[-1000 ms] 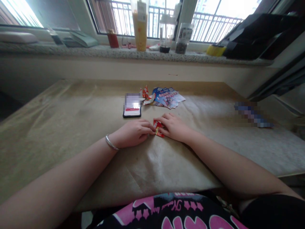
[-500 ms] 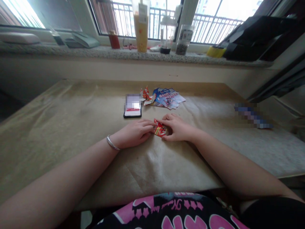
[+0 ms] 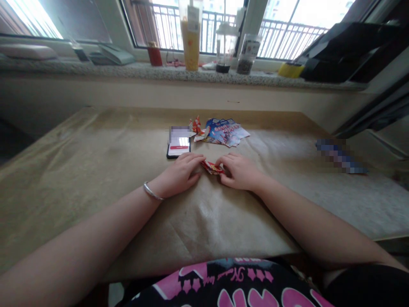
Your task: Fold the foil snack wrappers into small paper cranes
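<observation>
Between my hands on the tabletop is a small folded red paper [image 3: 211, 167] with yellow and white print, now seen at a low angle. My right hand [image 3: 239, 171] pinches its right end between thumb and fingers. The fingers of my left hand [image 3: 180, 172] are stretched out, their tips at the paper's left end, while the thumb lies apart from it. A silver bangle circles the left wrist. Just beyond the left hand is a phone [image 3: 179, 149] with a lit screen, partly blurred out.
A crumpled red-and-white paper piece [image 3: 198, 128] lies beside a fan of blue printed sheets [image 3: 225, 131] further back. A blurred blue item [image 3: 340, 157] is at the right. Bottles, including a tall yellow-filled one [image 3: 191, 42], line the windowsill [image 3: 143, 68].
The red paper has turned from lying face-up to a flatter, edge-on look and shifted slightly away from me. My left fingers moved up to its far left corner, and the thumb spread away.
</observation>
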Motion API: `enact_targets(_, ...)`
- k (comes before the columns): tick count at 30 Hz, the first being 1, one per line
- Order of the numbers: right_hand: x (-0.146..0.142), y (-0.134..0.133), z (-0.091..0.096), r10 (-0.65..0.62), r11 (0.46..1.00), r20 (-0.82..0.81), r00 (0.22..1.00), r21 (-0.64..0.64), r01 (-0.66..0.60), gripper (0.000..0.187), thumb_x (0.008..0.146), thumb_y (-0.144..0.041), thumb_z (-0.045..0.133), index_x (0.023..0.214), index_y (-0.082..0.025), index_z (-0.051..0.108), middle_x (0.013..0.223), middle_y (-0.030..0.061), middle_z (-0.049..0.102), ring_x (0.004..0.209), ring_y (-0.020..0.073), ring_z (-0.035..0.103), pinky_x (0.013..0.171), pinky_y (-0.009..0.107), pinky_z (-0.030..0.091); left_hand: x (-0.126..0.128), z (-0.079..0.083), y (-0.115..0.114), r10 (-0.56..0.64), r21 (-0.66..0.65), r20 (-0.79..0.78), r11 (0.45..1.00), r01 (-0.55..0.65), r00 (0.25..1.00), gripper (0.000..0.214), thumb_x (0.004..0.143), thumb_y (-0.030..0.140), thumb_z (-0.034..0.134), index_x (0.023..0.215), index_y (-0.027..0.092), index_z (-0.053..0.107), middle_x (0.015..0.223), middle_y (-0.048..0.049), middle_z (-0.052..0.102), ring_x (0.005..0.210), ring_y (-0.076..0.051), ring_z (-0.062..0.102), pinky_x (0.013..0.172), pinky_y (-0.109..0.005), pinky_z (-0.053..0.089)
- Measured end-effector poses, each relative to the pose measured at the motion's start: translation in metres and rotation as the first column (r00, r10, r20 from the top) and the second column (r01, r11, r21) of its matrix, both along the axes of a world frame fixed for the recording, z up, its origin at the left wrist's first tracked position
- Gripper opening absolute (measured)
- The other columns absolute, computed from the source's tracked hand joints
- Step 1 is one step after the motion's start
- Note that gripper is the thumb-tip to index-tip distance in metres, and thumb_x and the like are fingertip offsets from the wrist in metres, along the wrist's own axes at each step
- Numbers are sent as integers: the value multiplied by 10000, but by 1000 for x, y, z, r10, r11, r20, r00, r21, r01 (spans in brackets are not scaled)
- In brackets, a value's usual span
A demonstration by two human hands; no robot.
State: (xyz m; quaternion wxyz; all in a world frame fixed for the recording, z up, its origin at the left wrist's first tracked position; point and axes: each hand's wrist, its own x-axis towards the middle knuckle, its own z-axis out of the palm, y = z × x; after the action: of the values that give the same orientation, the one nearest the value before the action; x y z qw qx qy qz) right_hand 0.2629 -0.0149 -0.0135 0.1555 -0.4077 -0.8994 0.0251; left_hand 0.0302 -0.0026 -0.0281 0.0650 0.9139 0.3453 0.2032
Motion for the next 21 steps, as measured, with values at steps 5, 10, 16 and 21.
enact_targets(5,-3,-2,1,-89,996,-29,996,-2,89,212,785,-199,481,939,-158,619,840,83,669,832,211,582,756,305,431,0,-1,2,37,-43,19,998,-36,999,413,826,229,535,1229,139,516,1135,-112,592,1097,-246,514,973,-419,424)
enact_targets(10,-4,2,-5,-53,997,-119,991,52,60,165,797,-176,484,900,-162,612,890,88,671,885,222,572,804,330,443,1,-1,5,80,-97,136,993,-67,987,289,817,183,527,1099,153,578,910,-55,640,890,-197,581,845,-360,479)
enact_targets(16,-8,-2,-9,-119,991,-363,924,9,131,313,773,-189,559,1085,-190,537,968,60,662,830,183,613,702,303,489,2,2,1,141,-101,341,988,-113,929,266,775,121,533,1038,152,556,876,-28,622,794,-136,604,756,-273,511)
enact_targets(21,-14,-8,-7,-41,998,-425,904,19,54,133,793,-196,577,924,-218,574,1007,45,648,893,173,602,695,291,497,6,1,-2,46,2,488,999,-53,872,270,789,103,534,1053,155,536,926,-38,604,814,-116,604,757,-250,534)
